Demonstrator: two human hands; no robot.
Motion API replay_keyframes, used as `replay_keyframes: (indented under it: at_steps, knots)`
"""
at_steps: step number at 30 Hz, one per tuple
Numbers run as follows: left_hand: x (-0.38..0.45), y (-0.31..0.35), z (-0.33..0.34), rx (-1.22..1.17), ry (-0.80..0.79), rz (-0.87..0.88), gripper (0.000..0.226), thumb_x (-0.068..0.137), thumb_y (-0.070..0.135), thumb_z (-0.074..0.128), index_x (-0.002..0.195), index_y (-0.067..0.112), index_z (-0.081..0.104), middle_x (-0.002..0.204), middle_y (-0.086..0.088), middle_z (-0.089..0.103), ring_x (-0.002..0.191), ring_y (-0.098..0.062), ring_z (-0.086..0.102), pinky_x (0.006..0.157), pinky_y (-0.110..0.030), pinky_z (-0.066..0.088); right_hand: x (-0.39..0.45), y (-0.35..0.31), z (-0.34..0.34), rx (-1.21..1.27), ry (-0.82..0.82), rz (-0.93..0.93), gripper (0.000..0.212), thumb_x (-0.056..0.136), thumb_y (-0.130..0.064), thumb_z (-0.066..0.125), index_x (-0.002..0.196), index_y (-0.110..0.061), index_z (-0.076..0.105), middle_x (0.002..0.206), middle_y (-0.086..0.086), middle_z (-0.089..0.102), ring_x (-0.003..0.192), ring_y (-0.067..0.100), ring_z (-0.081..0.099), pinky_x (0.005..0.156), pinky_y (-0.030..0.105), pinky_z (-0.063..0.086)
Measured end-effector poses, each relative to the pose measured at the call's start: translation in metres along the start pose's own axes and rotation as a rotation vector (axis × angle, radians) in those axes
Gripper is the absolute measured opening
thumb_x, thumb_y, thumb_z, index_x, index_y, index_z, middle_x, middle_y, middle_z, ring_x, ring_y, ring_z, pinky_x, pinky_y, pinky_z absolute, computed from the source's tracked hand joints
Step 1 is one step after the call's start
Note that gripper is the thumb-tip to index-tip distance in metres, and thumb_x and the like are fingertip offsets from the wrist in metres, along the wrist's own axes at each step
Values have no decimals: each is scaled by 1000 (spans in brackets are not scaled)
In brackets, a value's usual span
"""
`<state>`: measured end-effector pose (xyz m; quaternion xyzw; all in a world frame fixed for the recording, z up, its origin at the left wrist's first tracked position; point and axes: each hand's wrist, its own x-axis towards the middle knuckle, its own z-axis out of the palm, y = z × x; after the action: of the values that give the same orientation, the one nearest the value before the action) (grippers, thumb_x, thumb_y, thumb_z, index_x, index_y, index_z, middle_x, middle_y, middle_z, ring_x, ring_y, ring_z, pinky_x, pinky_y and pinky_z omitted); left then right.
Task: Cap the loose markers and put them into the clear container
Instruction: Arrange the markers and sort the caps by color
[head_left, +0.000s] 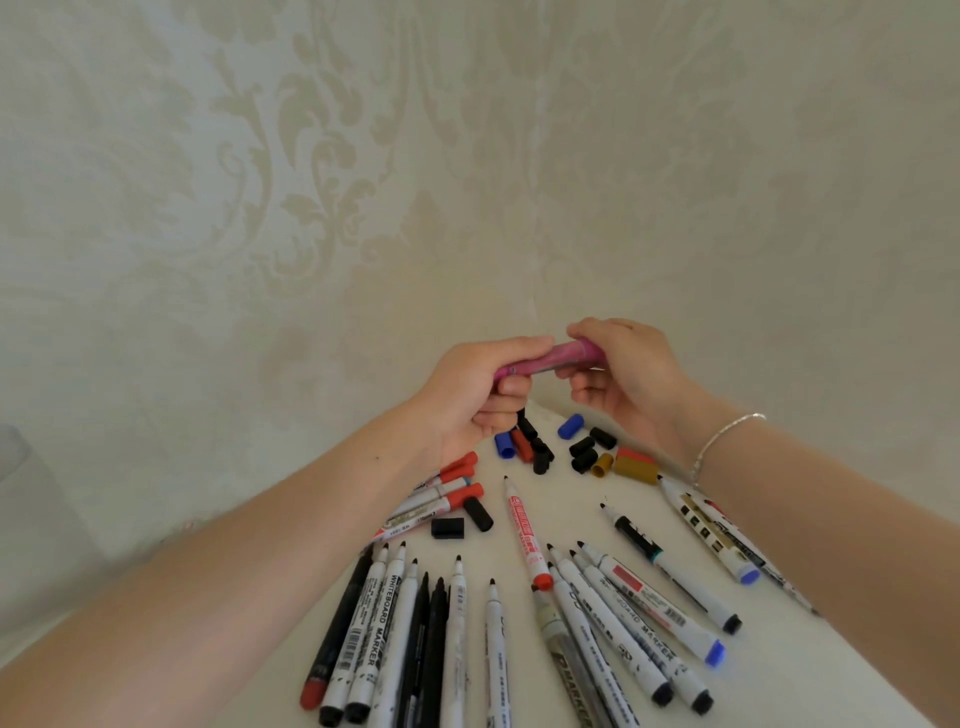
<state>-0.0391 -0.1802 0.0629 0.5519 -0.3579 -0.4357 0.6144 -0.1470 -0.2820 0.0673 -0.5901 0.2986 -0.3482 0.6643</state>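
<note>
Two hands hold one pink marker (550, 358) level above the far end of a white table (810, 660): the left hand (478, 395) curls round its left end, the right hand (628, 374) pinches its right end. Below them lie loose caps (582, 447), black, blue, red and gold. Nearer, uncapped markers (457, 639) fan across the table, tips pointing away. A silver bracelet (722, 441) circles the right wrist. A clear container (21, 452) is faintly visible at the left edge.
</note>
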Motion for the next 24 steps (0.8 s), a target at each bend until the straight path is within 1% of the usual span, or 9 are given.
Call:
replay_keyframes:
  at_steps: [3,6,10,12,15,17,19,21,24]
  knots:
    - [-1,-4,1,9,28,28,17,90,24,61,76,14,61,48,6,27,38,-6,17,34,-18,14,-2,-2,3,-11,27,-30,6,89,-7,53,94,-3,54,56,12,63,35,13,49,39,22,42]
    - [-3,-12,3,14,56,39,24,90,22,61,67,16,59,48,6,26,39,-8,16,36,-19,13,-5,5,4,-3,46,-14,7,88,-5,52,95,-7,52,57,12,62,34,11,49,38,21,41]
    - [-3,-21,5,38,77,20,49,89,21,61,41,22,53,45,7,22,39,-8,14,37,-20,12,-7,18,2,29,71,24,10,87,-3,54,96,-6,52,53,12,61,33,12,49,36,21,42]
    - [-1,-23,4,15,76,9,54,90,21,60,37,22,49,44,7,21,38,-8,13,36,-20,11,-8,20,3,37,80,14,9,87,-3,54,95,-7,50,56,14,60,33,12,49,36,21,42]
    - [-1,-32,0,-45,65,15,50,91,23,59,42,24,47,44,7,21,37,-8,13,35,-19,12,-7,20,5,-15,83,-4,13,87,-3,54,81,-9,44,63,18,61,35,14,49,37,22,42]
    - [-2,-41,-5,-24,41,33,43,92,26,57,49,23,53,43,8,23,37,-7,15,35,-19,14,-6,22,6,-87,53,13,18,86,-4,54,76,-10,41,61,17,62,34,14,48,38,22,43]
    - [-3,-50,-13,164,3,98,28,95,29,55,74,14,63,43,7,36,36,-7,21,36,-18,18,-6,25,5,-171,-2,31,16,87,-6,55,78,-10,43,61,17,63,34,14,48,39,22,44]
    - [-3,-53,-23,450,-39,138,28,97,33,52,99,7,62,53,3,56,40,-9,37,39,-18,31,-5,29,5,-274,-60,38,16,90,-12,56,79,-9,45,63,17,65,38,16,51,41,23,46]
    - [-3,-47,-38,780,-110,146,22,98,31,51,107,14,62,82,3,70,58,-7,61,60,-25,54,-8,34,9,-341,-181,76,22,96,-28,53,86,-10,46,72,15,71,49,19,57,51,28,54]
